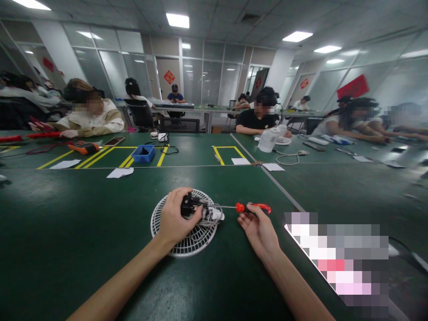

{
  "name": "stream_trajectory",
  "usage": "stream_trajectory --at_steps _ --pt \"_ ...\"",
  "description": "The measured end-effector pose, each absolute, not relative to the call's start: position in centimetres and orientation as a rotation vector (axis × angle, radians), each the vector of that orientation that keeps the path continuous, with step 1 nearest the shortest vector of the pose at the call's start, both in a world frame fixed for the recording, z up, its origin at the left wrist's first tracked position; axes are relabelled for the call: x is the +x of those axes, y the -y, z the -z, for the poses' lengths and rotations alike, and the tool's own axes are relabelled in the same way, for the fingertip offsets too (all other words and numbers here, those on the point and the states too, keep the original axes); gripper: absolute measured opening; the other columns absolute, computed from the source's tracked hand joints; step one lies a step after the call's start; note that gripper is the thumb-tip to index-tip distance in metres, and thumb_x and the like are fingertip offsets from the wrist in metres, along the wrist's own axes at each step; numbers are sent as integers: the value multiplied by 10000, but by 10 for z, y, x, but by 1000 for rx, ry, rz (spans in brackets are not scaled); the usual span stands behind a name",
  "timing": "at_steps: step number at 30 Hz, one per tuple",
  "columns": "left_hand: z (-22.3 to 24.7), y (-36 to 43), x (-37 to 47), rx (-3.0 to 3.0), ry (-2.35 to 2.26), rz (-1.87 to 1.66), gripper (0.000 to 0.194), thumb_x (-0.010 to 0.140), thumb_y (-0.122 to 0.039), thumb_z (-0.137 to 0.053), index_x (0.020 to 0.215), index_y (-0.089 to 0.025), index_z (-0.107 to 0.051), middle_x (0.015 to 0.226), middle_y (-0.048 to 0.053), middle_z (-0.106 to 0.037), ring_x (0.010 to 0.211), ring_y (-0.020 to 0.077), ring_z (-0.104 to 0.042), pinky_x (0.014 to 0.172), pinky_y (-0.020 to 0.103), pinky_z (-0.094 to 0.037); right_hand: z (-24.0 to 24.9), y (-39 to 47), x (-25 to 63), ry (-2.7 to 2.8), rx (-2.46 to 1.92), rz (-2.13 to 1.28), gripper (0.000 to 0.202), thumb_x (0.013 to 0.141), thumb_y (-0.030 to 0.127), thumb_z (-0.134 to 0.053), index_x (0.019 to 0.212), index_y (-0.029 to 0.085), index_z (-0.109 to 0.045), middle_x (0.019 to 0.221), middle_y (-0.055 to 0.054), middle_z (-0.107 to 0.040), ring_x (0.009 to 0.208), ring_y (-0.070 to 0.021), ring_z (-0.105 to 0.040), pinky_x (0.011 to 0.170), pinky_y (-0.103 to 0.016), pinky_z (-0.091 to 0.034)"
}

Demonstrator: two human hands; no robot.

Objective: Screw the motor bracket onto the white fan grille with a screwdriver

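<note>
A round white fan grille (194,246) lies on the green table in front of me, with a black motor assembly (186,205), a white plastic part (214,216) and loose wires on top. My left hand (177,213) is wrapped around the black motor, thumb on the near side. To the right, my right hand (257,225) grips a screwdriver (240,207) with a red and black handle between thumb and fingers. Its shaft points left, and the tip reaches the wires and motor, where its exact contact is hidden.
Beyond the fan stand a blue bin (143,153), an orange multimeter (83,147) and paper slips (120,172). A white fan housing (268,139) and cable (290,157) sit back right. A blurred-out bright panel (334,254) lies right. Several people work around the tables.
</note>
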State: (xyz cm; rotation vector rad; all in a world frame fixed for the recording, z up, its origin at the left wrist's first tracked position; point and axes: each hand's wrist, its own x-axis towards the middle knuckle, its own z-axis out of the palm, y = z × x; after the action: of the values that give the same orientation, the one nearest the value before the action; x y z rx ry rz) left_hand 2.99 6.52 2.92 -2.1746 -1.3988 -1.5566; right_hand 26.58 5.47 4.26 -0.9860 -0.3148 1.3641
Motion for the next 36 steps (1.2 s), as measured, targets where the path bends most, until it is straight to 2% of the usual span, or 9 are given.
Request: stream_trajectory --at_steps 4,8,13,15,19,21,30,36 --pt "-30 -65 30 -2165 1402 1554 408 850 -290 -712 1217 -209 -552 1146 84 -656 1067 251 -639 959 425 -557 -42 -54 263 283 -962 -1323 332 579 141 -810 869 196 -659 655 9 -686 608 -126 -611 581 -221 -558" --pt "-31 -64 30 -2162 1395 1554 403 854 -291 -710 1216 -211 -554 1143 84 -656 1066 250 -642 953 425 -560 -41 -51 262 321 -883 -1266 443 551 98 -792 942 221 -624 648 61 -641 583 -111 -576 528 -197 -493" --pt "-30 -64 30 -2168 1414 1556 406 854 -294 -711 1218 -210 -553 1149 87 -652 1075 253 -639 969 436 -551 -42 -52 264 350 -845 -1306 522 514 25 -758 959 242 -593 781 55 -700 525 -73 -512 486 -188 -444" --pt "-29 -64 30 -2169 1425 1551 405 855 -295 -710 1219 -210 -553 1151 87 -650 1078 254 -638 970 435 -549 -42 -53 265 342 -833 -1345 492 533 50 -786 952 236 -606 799 39 -714 503 -65 -497 468 -185 -437" --pt "-29 -65 30 -2165 1417 1547 410 852 -300 -713 1217 -208 -551 1152 91 -652 1076 254 -635 967 430 -549 -41 -57 265 310 -860 -1348 309 637 204 -878 840 191 -645 788 -10 -733 485 -58 -499 442 -179 -447" --pt "-29 -65 31 -2161 1410 1547 409 854 -297 -707 1220 -206 -550 1154 93 -652 1072 252 -636 962 425 -551 -40 -58 265 302 -886 -1331 288 666 253 -900 791 176 -651 777 -22 -739 475 -57 -504 437 -178 -458" --pt "-28 -65 30 -2167 1428 1545 409 847 -301 -715 1208 -210 -546 1158 90 -656 1076 260 -637 965 436 -550 -41 -57 270 339 -979 -1327 227 699 209 -879 769 175 -666 728 -42 -757 552 -123 -635 512 -208 -548" --pt "-29 -64 30 -2164 1415 1553 395 854 -303 -705 1206 -220 -545 1147 83 -652 1065 269 -640 944 444 -559 -42 -56 270 342 -973 -1379 261 711 215 -882 705 195 -622 592 14 -658 508 -102 -575 490 -190 -536"
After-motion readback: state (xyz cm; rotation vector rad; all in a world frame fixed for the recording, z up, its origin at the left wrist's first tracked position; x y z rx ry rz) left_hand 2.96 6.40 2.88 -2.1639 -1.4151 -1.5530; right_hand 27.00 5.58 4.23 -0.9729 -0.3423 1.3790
